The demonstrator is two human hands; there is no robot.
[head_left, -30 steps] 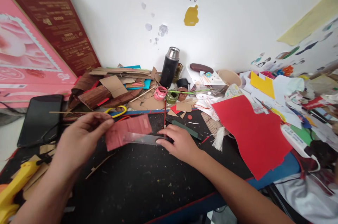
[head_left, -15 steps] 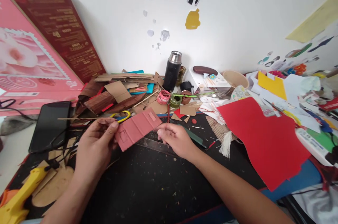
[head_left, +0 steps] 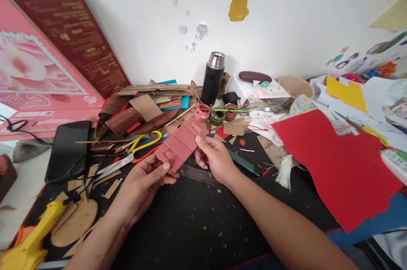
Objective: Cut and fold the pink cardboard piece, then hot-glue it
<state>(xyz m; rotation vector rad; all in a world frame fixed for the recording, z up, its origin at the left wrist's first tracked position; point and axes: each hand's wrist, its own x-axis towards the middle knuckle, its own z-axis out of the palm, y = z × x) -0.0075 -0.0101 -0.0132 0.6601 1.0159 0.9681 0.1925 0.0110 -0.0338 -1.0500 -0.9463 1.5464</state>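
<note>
Both hands hold a folded strip of pink-red painted cardboard above the black table mat. My left hand pinches its lower left end, thumb on top, beside a small cut flap. At the right edge my right hand grips it with the thumb on the face and fingers behind. Crease lines run across the strip. Yellow-handled scissors lie open just left of it. Beneath the hands is a dark, flat ruler-like strip. Behind the cardboard stand small pots of pink paint and green paint.
A black thermos stands near the wall. Cardboard scraps are piled at the back left. A phone and a yellow glue gun lie at left. A large red sheet covers the right side.
My right hand has closed on the right edge of the cardboard. My left hand has shifted right with the strip, away from the scissors. The view has tilted down slightly.
</note>
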